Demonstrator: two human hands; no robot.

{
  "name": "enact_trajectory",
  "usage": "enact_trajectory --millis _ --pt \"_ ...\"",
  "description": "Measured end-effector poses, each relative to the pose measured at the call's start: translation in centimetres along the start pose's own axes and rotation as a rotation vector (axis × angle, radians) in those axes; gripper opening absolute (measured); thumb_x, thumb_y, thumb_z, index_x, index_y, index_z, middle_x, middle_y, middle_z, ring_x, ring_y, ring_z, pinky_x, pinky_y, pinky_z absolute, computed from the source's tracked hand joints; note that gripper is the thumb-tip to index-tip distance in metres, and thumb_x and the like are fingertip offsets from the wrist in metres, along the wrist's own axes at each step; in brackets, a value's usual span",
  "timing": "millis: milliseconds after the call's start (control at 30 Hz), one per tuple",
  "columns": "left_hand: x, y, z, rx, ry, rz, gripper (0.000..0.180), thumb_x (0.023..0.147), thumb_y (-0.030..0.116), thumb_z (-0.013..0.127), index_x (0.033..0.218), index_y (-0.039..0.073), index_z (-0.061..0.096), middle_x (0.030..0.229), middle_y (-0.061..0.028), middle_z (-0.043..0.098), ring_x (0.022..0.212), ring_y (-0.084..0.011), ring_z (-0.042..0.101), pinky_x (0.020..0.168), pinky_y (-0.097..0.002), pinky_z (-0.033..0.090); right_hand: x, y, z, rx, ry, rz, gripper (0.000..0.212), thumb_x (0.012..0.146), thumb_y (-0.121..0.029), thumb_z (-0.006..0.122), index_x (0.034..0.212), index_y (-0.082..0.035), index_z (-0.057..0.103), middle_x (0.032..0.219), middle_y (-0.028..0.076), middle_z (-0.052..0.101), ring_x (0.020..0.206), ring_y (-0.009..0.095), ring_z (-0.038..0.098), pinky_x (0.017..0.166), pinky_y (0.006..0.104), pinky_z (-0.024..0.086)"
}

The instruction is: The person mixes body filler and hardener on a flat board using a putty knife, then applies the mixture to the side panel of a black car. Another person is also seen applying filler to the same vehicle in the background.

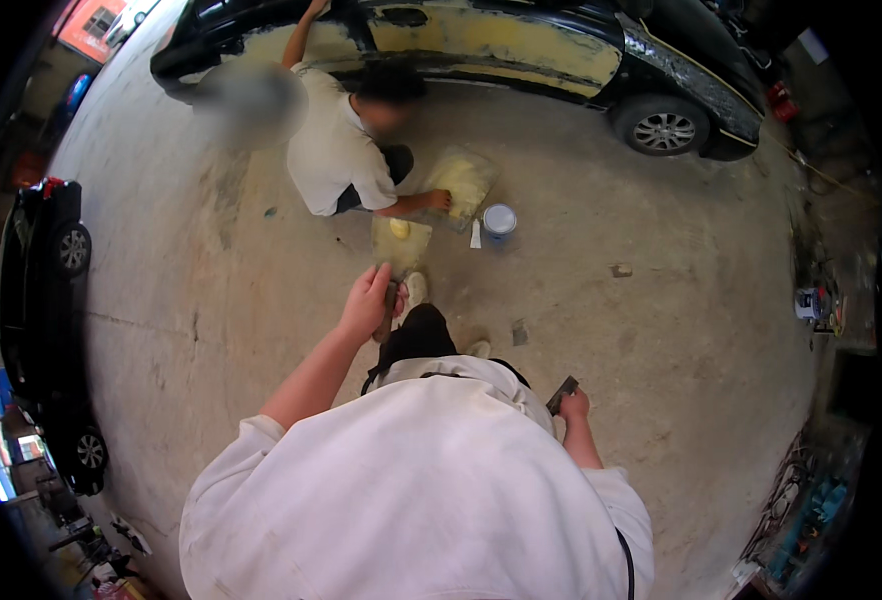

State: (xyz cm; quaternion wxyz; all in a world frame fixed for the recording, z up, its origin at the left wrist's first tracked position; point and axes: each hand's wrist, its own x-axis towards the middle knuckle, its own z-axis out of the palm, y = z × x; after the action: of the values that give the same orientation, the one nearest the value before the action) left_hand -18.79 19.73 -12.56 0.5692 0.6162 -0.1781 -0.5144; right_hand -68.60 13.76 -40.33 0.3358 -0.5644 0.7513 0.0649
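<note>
A: Reaching how, with each arm?
B: Slanting the left forearm (311, 372) inward and away, with the left hand (364, 304) in front of the body, in a narrow grip around a brown piece (391, 312). Bending the right arm out to the right side, nearer the body, with the right hand (575, 404) closed on a dark flat scraper (563, 393).
A: Anything hard to make out?
B: Unable to tell the full outline of the brown piece, partly covered by fingers, or its join to the board (415, 248) just beyond. Blurred into a smear: a patch left of the crouching person (323, 150). Cut off at the far edge: the dark car (501, 50), patched in pale yellow.
A: And the board, to look at?
B: Thin, pale, yellowish, roughly four-sided, with a rounded yellow lump (399, 229) toward the far edge. Placed just past the left hand, left of the can (499, 221) and the pale scraper (476, 234). Farther off, on the floor (581, 220): a yellow-smeared sheet (469, 180).
</note>
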Motion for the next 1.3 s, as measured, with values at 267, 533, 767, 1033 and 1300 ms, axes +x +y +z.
enact_trajectory --millis 267,533,767,1033,1300 --pt "11.5 -4.1 -5.2 -0.028 0.162 -0.111 0.036 0.099 0.039 0.043 0.097 0.004 0.048 0.077 -0.0082 0.060 0.056 -0.0142 0.054 0.052 -0.0281 0.047 1.7 2.5 1.0 0.259 -0.028 0.120 0.049 0.080 -0.019 0.064 0.123 0.003 0.055 0.121 0.023 0.059 0.113 0.034 0.057 0.093 0.0399 0.046" --pt "19.3 -3.9 -6.3 -0.045 0.160 -0.182 0.037 0.098 0.041 0.044 0.100 0.004 0.047 0.078 -0.0085 0.059 0.059 -0.0142 0.054 0.053 -0.0288 0.047 -6.6 -4.0 -4.7 0.254 0.016 0.261 0.046 0.080 -0.012 0.060 0.122 0.004 0.055 0.114 0.025 0.061 0.104 0.034 0.061 0.085 0.0392 0.052" --pt "28.2 0.7 -4.7 -0.093 0.062 -0.130 0.035 0.097 0.040 0.047 0.099 0.005 0.049 0.079 -0.0079 0.060 0.060 -0.0148 0.056 0.054 -0.0297 0.047 -7.6 -3.5 -4.6 0.304 0.046 0.356 0.049 0.078 -0.008 0.060 0.125 0.005 0.052 0.116 0.023 0.059 0.096 0.033 0.064 0.069 0.0437 0.059" --pt "33.5 5.9 -5.0 0.015 -0.009 -0.139 0.033 0.097 0.039 0.047 0.097 0.006 0.050 0.078 -0.0069 0.060 0.061 -0.0142 0.056 0.055 -0.0301 0.047 -6.3 -12.1 -6.2 0.515 0.207 0.335 0.043 0.082 -0.005 0.058 0.125 0.001 0.052 0.111 0.021 0.061 0.088 0.032 0.065 0.062 0.0443 0.060" --pt "38.2 5.8 -8.0 -0.021 -0.048 -0.135 0.030 0.097 0.037 0.049 0.097 0.007 0.050 0.078 -0.0078 0.061 0.057 -0.0143 0.056 0.053 -0.0280 0.047 -7.4 -16.5 -5.5 0.711 0.219 0.366 0.035 0.085 -0.004 0.056 0.119 -0.002 0.053 0.097 0.020 0.063 0.078 0.029 0.066 0.057 0.0415 0.060"
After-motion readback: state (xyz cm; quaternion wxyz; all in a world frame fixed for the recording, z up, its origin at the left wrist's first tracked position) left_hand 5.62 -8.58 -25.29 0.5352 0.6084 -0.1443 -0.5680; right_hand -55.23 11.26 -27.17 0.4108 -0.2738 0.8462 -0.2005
